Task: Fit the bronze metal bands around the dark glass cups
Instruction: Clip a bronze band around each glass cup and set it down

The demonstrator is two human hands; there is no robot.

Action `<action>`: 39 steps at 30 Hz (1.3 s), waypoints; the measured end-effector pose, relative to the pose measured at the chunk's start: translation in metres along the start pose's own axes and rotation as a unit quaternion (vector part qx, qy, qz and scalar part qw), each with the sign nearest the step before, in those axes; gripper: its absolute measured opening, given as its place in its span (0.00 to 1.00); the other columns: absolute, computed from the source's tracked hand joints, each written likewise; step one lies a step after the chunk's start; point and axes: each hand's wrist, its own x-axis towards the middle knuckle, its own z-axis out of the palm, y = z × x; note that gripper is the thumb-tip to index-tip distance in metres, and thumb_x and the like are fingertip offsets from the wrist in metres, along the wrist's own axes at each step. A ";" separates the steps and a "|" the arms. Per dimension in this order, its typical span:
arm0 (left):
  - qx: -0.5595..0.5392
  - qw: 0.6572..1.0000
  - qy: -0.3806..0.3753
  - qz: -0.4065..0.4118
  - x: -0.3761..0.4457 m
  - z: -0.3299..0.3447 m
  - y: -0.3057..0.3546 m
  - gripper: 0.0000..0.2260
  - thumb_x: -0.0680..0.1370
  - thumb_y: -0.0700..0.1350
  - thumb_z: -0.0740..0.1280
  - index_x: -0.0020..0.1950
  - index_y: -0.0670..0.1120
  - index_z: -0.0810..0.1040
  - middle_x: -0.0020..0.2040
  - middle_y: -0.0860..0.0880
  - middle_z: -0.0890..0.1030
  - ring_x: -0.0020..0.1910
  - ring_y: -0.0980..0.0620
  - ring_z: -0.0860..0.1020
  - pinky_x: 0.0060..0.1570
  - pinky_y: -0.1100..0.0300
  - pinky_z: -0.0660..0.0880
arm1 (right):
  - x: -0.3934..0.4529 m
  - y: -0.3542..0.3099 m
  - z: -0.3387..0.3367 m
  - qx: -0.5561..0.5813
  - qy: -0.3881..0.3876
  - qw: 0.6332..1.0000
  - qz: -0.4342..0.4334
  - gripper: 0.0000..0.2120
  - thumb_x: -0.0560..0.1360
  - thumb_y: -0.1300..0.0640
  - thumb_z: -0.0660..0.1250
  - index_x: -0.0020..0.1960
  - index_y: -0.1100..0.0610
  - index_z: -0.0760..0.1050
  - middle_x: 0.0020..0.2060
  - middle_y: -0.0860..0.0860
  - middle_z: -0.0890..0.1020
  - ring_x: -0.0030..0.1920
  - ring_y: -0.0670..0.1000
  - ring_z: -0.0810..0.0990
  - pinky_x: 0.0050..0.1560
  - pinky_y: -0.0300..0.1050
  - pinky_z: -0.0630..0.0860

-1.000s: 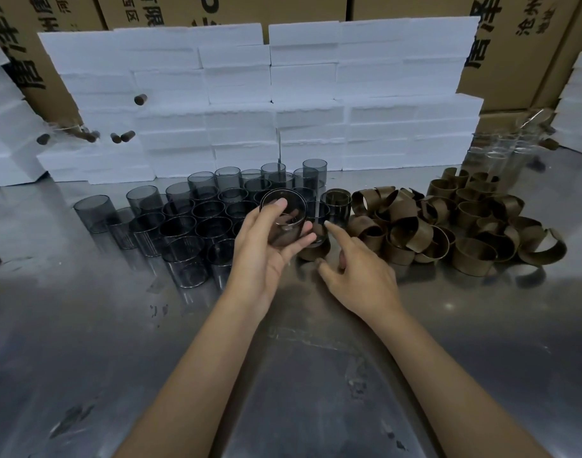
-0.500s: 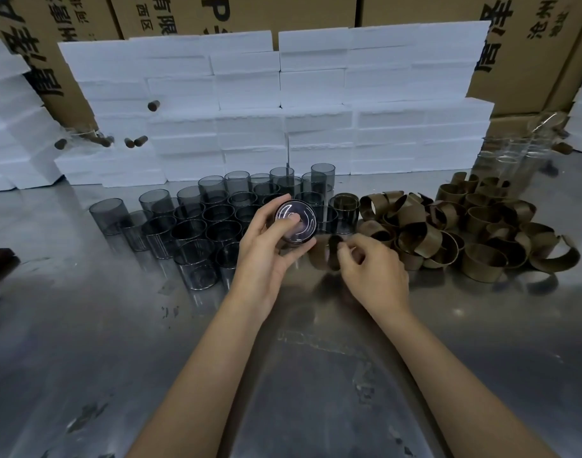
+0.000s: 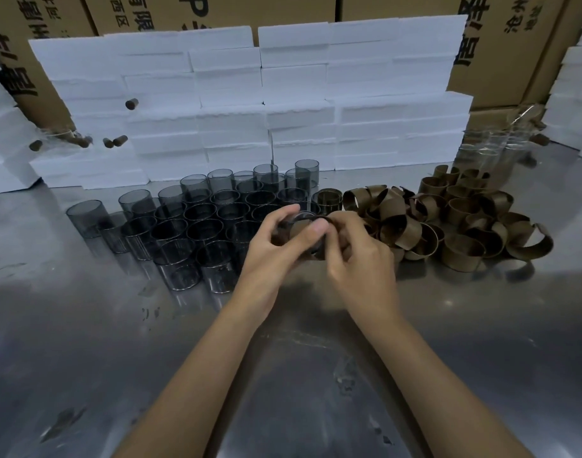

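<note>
Being held above the worktop (image 3: 84,342), between both hands: one dark cup (image 3: 302,217) with a bronze band (image 3: 299,230) against its side. Whether wrapping it fully or only partly, impossible to tell, fingers covering much of it. Gripping the cup from the left, the left hand (image 3: 276,249), fingers curled over the top, thumb pressing on the band. Pinching the band from the right, the right hand (image 3: 359,256), fingers curled in toward the cup. Touching each other at the fingertips, both hands, clamped on cup and band together.

Standing just behind and to the left of the hands, a packed cluster of bare cups (image 3: 197,226), upright, mouths up, touching one another. Standing at the right end of that cluster, one banded cup (image 3: 329,200). Lying just right of the hands, a loose heap of bands (image 3: 448,223), open curls tangled over one another, some upright, some tipped.

Standing further back, a wall of white foam blocks (image 3: 250,104), stacked in rows, with cardboard boxes (image 3: 514,44) behind. Sitting at the far right behind the heap, some clear glasses (image 3: 494,147), blurred. Lying on the foam at the left, a few small brown corks (image 3: 117,140).
</note>
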 end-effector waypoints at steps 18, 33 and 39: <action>-0.094 0.992 -0.054 -0.059 -0.013 0.011 0.013 0.27 0.70 0.51 0.77 0.67 0.46 0.80 0.59 0.40 0.84 0.55 0.44 0.84 0.46 0.54 0.81 | 0.008 -0.004 0.005 0.342 -0.150 0.873 0.314 0.31 0.76 0.27 0.56 0.57 0.48 0.85 0.48 0.49 0.89 0.52 0.47 0.87 0.54 0.46 0.82; -0.017 0.991 0.045 -0.121 -0.012 0.017 0.005 0.20 0.83 0.61 0.61 0.54 0.45 0.83 0.50 0.46 0.88 0.49 0.50 0.87 0.45 0.56 0.83 | 0.011 -0.006 -0.003 0.490 -0.068 0.723 0.482 0.20 0.80 0.45 0.63 0.60 0.61 0.79 0.56 0.62 0.85 0.59 0.63 0.83 0.65 0.56 0.77; -0.037 0.992 0.031 -0.116 -0.021 0.036 -0.004 0.15 0.82 0.53 0.66 0.58 0.43 0.85 0.51 0.44 0.87 0.52 0.48 0.86 0.53 0.56 0.82 | 0.007 -0.009 -0.005 0.521 -0.038 0.678 0.517 0.19 0.79 0.51 0.69 0.63 0.63 0.80 0.48 0.58 0.86 0.47 0.55 0.86 0.46 0.48 0.81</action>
